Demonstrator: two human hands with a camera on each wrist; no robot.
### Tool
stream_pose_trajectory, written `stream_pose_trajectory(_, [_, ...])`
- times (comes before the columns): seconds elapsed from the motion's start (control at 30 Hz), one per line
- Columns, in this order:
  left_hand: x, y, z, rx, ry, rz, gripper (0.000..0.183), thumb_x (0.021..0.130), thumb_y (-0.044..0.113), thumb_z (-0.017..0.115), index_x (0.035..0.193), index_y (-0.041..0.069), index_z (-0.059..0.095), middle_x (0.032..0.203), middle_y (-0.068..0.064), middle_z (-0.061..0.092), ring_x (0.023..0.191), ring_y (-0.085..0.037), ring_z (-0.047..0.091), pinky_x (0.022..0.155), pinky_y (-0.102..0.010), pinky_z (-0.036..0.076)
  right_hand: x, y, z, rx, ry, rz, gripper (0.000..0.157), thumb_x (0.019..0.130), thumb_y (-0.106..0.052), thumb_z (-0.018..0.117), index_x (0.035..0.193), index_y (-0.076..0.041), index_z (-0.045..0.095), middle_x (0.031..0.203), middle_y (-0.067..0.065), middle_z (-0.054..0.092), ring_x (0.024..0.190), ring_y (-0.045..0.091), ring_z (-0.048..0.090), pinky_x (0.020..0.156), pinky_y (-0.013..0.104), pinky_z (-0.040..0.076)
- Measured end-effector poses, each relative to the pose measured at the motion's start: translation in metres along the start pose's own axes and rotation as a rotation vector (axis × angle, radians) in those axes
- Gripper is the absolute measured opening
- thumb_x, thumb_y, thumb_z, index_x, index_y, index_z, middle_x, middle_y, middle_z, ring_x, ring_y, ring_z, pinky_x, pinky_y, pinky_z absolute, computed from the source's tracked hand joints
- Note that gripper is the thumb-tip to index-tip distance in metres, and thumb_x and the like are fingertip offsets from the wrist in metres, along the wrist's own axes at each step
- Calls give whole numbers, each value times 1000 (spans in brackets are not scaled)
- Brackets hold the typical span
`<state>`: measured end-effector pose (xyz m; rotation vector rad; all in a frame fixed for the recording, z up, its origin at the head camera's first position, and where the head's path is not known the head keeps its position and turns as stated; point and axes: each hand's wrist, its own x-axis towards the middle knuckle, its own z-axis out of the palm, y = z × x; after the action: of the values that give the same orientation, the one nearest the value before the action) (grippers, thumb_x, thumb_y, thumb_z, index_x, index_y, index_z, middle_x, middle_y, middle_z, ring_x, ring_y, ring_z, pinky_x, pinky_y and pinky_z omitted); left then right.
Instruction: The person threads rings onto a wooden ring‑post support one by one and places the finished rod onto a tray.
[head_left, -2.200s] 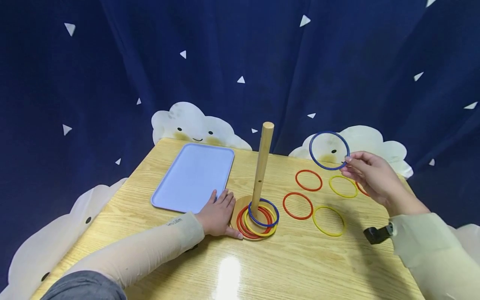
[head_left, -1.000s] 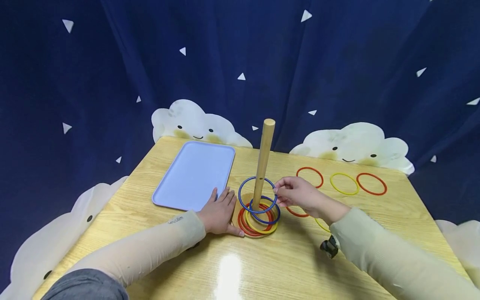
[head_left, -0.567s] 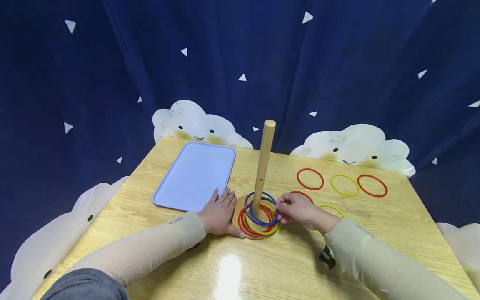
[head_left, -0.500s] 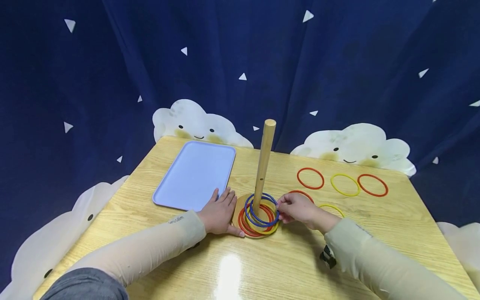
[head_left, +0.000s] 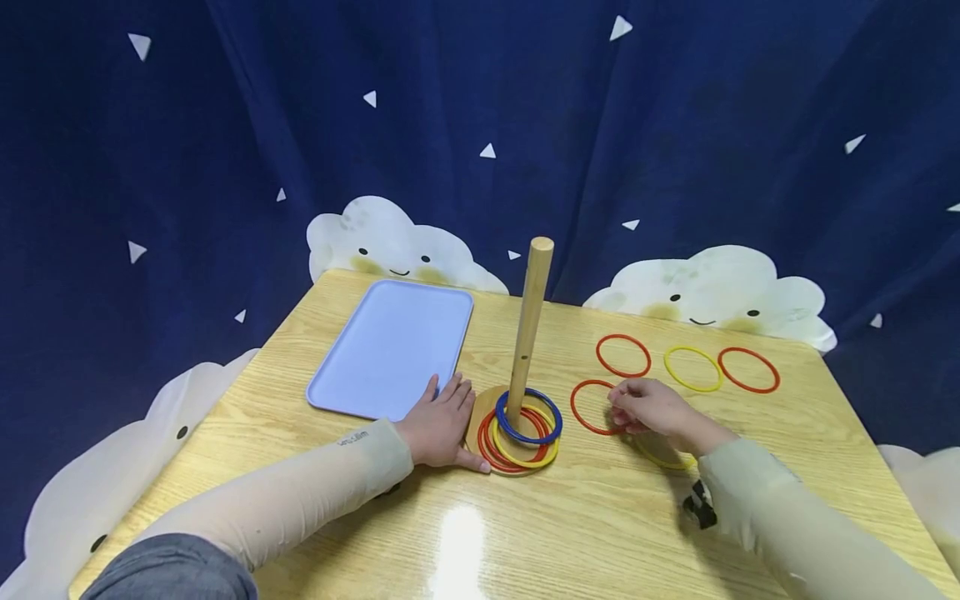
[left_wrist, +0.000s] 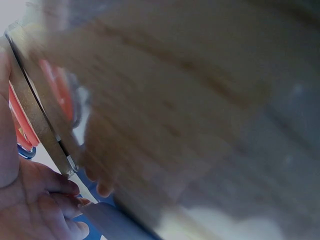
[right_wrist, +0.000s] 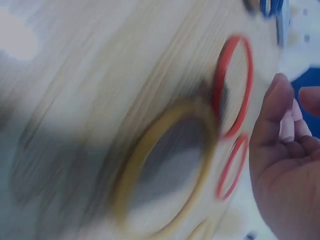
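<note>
A wooden pole (head_left: 531,325) stands upright on a round wooden base (head_left: 484,404). Round its foot lie red rings (head_left: 487,457), yellow on top of them and blue rings (head_left: 559,419) uppermost. My left hand (head_left: 438,427) lies flat with fingers spread, its thumb against the edge of the base. To the right of the pole, my right hand (head_left: 652,408) hovers over the table by a red ring (head_left: 573,404), fingers loosely bent and holding nothing. The right wrist view shows that hand (right_wrist: 287,165) apart from the rings. Beneath its wrist is a yellow ring (head_left: 663,463), partly hidden.
A pale blue tray (head_left: 390,350) lies left of the pole, close to the left fingertips. Along the back right are a red ring (head_left: 598,350), a yellow ring (head_left: 692,389) and another red ring (head_left: 750,391). A dark blue curtain (head_left: 450,67) hangs behind the table.
The right hand carried a blue ring leftward, lowered it round the pole and let go. It has since moved back right, to the red ring. The left hand stayed put.
</note>
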<state>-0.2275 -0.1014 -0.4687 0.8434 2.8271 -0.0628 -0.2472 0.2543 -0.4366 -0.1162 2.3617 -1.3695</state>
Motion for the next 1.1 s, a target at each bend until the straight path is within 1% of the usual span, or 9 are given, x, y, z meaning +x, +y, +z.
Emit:
stream_pose_trajectory(0.17, [0, 0, -2, -11, -6, 1, 119, 84, 86, 54, 161, -2, 31, 167, -20, 24, 157, -36, 9, 123, -60, 6, -7, 27, -33, 130, 35, 64, 38, 111, -17, 46, 132, 15, 49, 102, 12, 66, 83, 14, 66, 71, 28, 58])
stream_pose_trajectory(0.23, [1, 0, -3, -8, -6, -2, 118, 84, 85, 55, 161, -2, 31, 168, -20, 24, 157, -36, 9, 123, -59, 6, -11, 38, -46, 165, 55, 78, 39, 112, -20, 46, 134, 13, 47, 104, 9, 66, 85, 12, 67, 72, 27, 58])
stream_pose_trajectory(0.37, [2, -1, -5, 1, 1, -6, 118, 84, 84, 56, 161, -2, 31, 168, -20, 24, 157, -35, 9, 123, -59, 6, -18, 60, -68, 220, 91, 77, 40, 112, -25, 48, 133, 9, 47, 103, 3, 66, 86, 10, 67, 74, 27, 58])
stream_pose_trajectory(0.5, [2, -1, -4, 7, 0, 4, 118, 85, 85, 54, 161, -2, 31, 168, -20, 24, 157, -36, 9, 123, -59, 6, -28, 80, -84, 268, 127, 92, 34, 111, -26, 52, 125, 4, 53, 99, 0, 67, 82, 8, 66, 72, 27, 58])
stream_pose_trajectory(0.63, [0, 0, -2, 15, -5, 13, 118, 85, 85, 53, 160, -2, 32, 167, -20, 25, 157, -36, 10, 123, -59, 7, -36, 97, -92, 303, 113, 156, 24, 111, -21, 49, 117, 0, 58, 94, 0, 67, 80, 8, 66, 72, 27, 59])
stream_pose_trajectory(0.77, [0, 1, -1, 21, 4, 17, 117, 84, 85, 54, 160, -2, 33, 167, -20, 26, 157, -36, 11, 123, -60, 8, -42, 108, -96, 360, 38, 222, 21, 109, -15, 47, 108, -3, 64, 91, 0, 71, 81, 10, 72, 75, 29, 61])
stream_pose_trajectory(0.87, [0, 1, -1, 20, 6, 17, 117, 84, 85, 55, 160, -2, 33, 167, -20, 26, 157, -36, 11, 123, -59, 8, -42, 111, -97, 402, -24, 254, 22, 108, -15, 50, 103, -6, 70, 89, 2, 74, 81, 12, 74, 76, 30, 61])
stream_pose_trajectory(1.0, [0, 1, -1, 9, 2, 15, 117, 85, 85, 55, 160, -2, 32, 167, -21, 25, 157, -36, 10, 123, -59, 8, -40, 109, -95, 377, -75, 272, 20, 107, -17, 54, 101, -8, 72, 87, 1, 75, 80, 11, 74, 76, 29, 61])
stream_pose_trajectory(1.1, [0, 0, -1, 4, 6, 14, 117, 85, 84, 56, 160, -2, 33, 167, -21, 25, 157, -36, 11, 123, -59, 9, -38, 107, -91, 299, -55, 271, 17, 106, -18, 58, 99, -7, 69, 84, 0, 73, 76, 8, 72, 73, 27, 61])
